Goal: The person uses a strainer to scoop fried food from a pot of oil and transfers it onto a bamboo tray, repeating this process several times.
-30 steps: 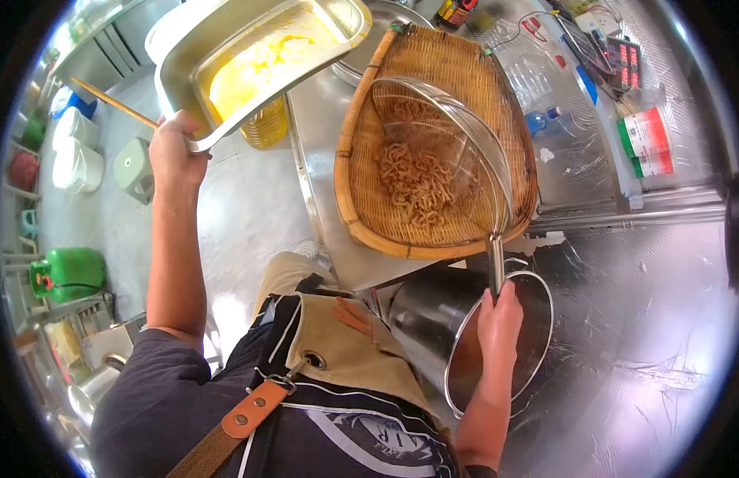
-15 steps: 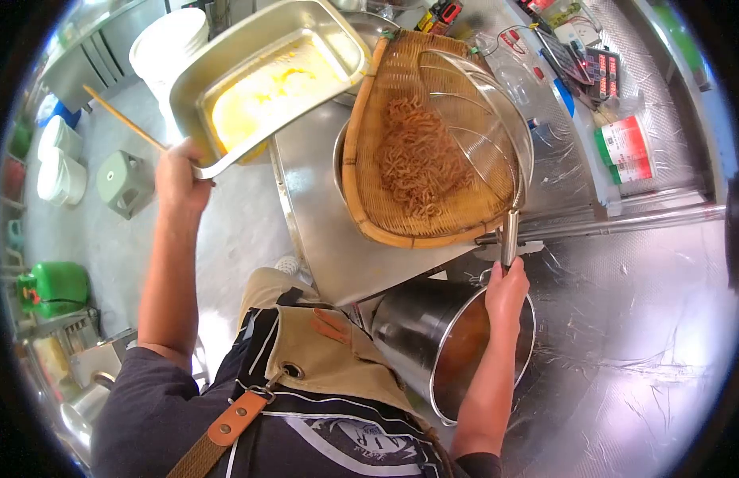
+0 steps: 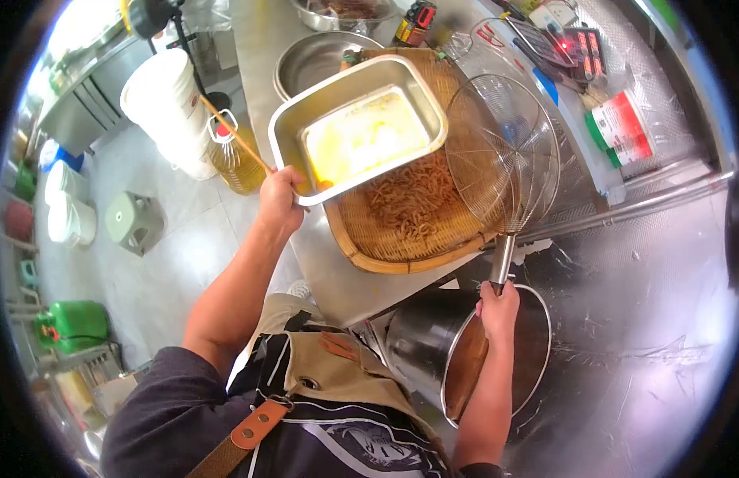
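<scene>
My left hand (image 3: 282, 197) grips the near corner of a rectangular metal tray (image 3: 286, 147), its fingers also closed round a thin wooden stick (image 3: 240, 140). Yellow liquid, like oil, lies over the tray's bottom. The tray hangs tilted above the left part of a woven bamboo basket (image 3: 360, 256), where brown fried-looking strips (image 3: 413, 203) are piled. In my right hand (image 3: 499, 309) is the handle of a round wire strainer (image 3: 485, 151), whose mesh looks bare and overlaps the basket's right side. Below that hand stands a deep metal pot (image 3: 417, 342) with brown liquid inside.
A steel bowl (image 3: 294, 68) is behind the tray. On the floor at left stand an oil jug (image 3: 235, 171), white buckets (image 3: 158, 92), a grey-green stool (image 3: 134, 221) and a green canister (image 3: 74, 331). A red-and-white tub (image 3: 628, 127) and a digital scale (image 3: 585, 52) are at right.
The tray has moved right and toward me, from beside the basket to over its left part. The strainer has shifted right and turned its mesh more toward the camera.
</scene>
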`<state>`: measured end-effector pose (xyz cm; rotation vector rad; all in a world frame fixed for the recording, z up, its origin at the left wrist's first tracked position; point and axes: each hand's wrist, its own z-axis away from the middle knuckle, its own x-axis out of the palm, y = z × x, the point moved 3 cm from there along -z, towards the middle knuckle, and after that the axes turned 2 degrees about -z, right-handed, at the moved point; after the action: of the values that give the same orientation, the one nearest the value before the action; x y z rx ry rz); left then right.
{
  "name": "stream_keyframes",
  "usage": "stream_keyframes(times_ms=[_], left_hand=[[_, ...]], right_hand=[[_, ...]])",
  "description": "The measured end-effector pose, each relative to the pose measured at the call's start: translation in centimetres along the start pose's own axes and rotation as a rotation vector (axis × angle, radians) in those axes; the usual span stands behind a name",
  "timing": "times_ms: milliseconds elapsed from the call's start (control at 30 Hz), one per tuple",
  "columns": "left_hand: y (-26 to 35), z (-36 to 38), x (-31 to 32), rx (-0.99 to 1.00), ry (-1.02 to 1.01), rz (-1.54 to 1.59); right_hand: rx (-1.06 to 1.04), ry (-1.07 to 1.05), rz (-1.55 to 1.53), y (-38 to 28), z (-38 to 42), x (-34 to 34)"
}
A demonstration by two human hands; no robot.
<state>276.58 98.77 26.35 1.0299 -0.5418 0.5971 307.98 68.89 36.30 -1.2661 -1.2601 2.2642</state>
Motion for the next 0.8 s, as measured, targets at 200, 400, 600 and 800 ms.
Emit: stream_keyframes(times_ms=[200, 400, 600, 800], left_hand=[[-2.3, 0.9, -0.8, -0.117, -0.041, 0.042], [-3.2, 1.3, -1.3, -0.136, -0.094, 0.030], [-1.9, 2.4, 0.0, -0.012, -0.034, -0.006], [2.9, 6.5, 1.5, 0.044, 0.012, -0.072]], right_hand=[[-0.019, -0.069, -0.128, 0.5, 1.8, -0.7], [-0.039, -0.118, -0.128, 0.8, 1.3, 0.8], [0.022, -0.159, -0.144, 0.0, 1.9, 0.2], [-0.050, -0.231, -0.120, -1.2, 4.9, -0.3]])
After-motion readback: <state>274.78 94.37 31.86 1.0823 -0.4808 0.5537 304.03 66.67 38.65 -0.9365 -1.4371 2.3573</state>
